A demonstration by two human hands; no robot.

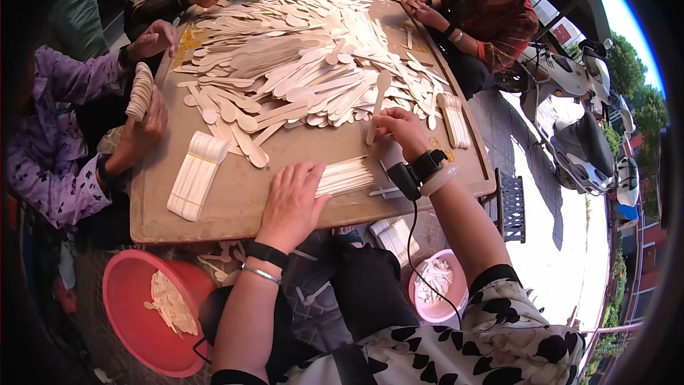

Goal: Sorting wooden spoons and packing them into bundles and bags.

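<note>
In front of me a stack of wooden spoons (347, 176) lies sideways on the board, seen edge-on. My left hand (293, 196) is wrapped over its left end and covers that part. A single wooden spoon (382, 89) is pinched between the fingers of my right hand (403, 130), its rounded end pointing away from me. Just beyond both hands spreads a large loose heap of wooden spoons (299, 78). A banded bundle of spoons (194, 178) lies left of my left hand; another bundle (454, 120) lies right of my right hand.
The brown board (235, 222) has a raised rim. At the left, a person's hand (144, 128) holds a stack of spoons; others sit at the far side. Below stand a red basin (125, 299) and a pink basin (420, 306), both with wooden pieces. Scooters (577, 128) stand right.
</note>
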